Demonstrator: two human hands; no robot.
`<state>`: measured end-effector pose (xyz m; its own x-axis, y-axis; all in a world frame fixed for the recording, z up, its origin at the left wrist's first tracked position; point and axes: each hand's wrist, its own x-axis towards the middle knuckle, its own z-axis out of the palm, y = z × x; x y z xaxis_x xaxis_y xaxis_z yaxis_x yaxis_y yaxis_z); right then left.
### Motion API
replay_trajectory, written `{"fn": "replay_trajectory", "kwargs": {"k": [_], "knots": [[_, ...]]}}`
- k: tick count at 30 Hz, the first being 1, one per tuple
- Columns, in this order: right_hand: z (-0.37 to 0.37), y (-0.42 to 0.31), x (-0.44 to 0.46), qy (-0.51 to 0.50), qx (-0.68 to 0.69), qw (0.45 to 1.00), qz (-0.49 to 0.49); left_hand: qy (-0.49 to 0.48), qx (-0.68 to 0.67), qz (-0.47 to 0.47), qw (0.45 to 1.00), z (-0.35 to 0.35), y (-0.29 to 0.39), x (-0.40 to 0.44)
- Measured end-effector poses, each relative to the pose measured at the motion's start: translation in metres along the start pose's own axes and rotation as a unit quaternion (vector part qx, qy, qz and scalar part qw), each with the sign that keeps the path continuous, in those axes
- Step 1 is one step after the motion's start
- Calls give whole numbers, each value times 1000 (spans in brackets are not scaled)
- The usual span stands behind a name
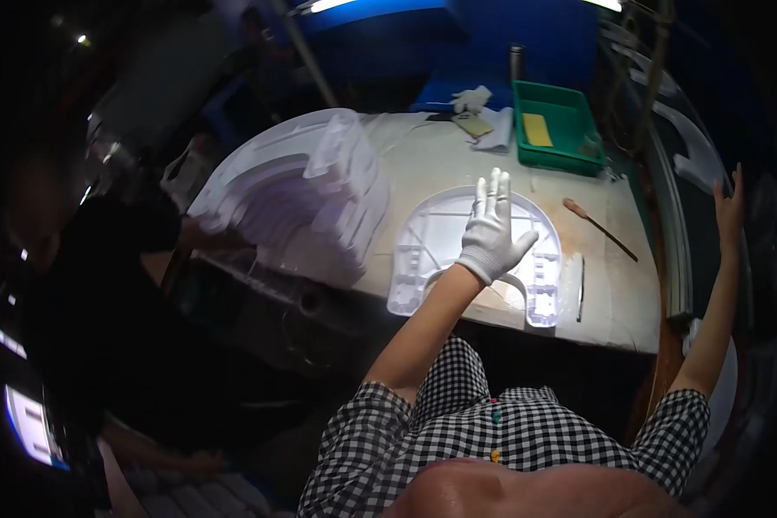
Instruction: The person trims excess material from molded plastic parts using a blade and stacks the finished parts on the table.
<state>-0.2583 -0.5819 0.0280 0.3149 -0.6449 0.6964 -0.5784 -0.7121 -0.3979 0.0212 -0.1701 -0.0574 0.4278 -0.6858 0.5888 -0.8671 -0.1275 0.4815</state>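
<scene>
1. The left arm (432, 324) stretched forward.
2. The white-gloved left grip (492, 229) was flattened, fingers straight, thumb spread sideways.
3. The right arm (715, 319) reached out wide to the right.
4. The bare right grip (729, 207) had its fingers extended.

White panel (440, 226), horseshoe-shaped (ribs showing), flat on the table (615, 298), rounded end away
</scene>
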Motion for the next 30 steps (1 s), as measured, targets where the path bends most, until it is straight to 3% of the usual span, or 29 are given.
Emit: {"fn": "replay_trajectory", "kwargs": {"k": [1,3,4,5,7,8,10,11,12,13,14,15,16,17,18,19,20,21,22,23,24,27,30], "knots": [[20,-54,-18,-34,87,994,-55,12,38,23,999,-17,0,-5],[54,-145,-61,-141,223,957,-125,-203,243,94,944,-43,-3,-24],[66,-186,-79,-205,257,931,-158,-117,416,246,868,-43,-23,-36],[73,-223,-91,-254,259,911,-196,-104,521,273,802,-53,-30,-38],[68,-282,-95,-275,157,907,-279,-206,439,168,858,-81,-22,-32],[77,-297,-84,-280,162,910,-259,-196,460,166,850,-95,-19,-26],[119,-285,-36,-91,239,894,-368,-165,395,97,898,-110,-34,-8],[150,-268,2,-16,239,913,-331,-89,355,28,930,-115,-36,3],[165,-239,23,-42,196,949,-244,50,236,-2,970,-111,-56,13],[180,-210,44,-74,140,975,-155,92,92,-131,983,-115,-53,18],[195,-181,66,-113,80,988,-72,152,17,-185,971,-108,-66,18],[238,-122,75,-132,87,984,-78,119,1,-184,976,-100,-77,5],[225,-109,46,-195,71,972,-112,7,55,-215,975,-93,-70,-23],[255,-73,8,-130,202,950,-201,-102,103,-227,963,-84,-59,-40],[228,-82,-39,-210,213,933,-202,-152,148,-218,953,-54,-66,-71],[258,-41,-76,-176,90,947,-254,-182,155,-189,952,-32,-70,-101],[284,3,-131,-133,55,967,-209,-70,27,-114,991,-14,-63,-129],[215,-56,-176,-229,92,968,-54,-63,12,-10,998,7,-71,-148],[218,-41,-217,-181,111,974,-84,-92,-40,-124,987,22,-54,-173],[167,-93,-228,-325,-13,946,15,-97,-44,-101,989,32,-49,-189],[170,-83,-260,-214,158,964,17,-192,-48,-202,959,29,-33,-196],[173,-79,-295,-179,192,964,38,-282,-107,-228,926,43,-16,-217],[164,-79,-302,-195,231,951,62,-303,-112,-241,915,47,-8,-218]]}}
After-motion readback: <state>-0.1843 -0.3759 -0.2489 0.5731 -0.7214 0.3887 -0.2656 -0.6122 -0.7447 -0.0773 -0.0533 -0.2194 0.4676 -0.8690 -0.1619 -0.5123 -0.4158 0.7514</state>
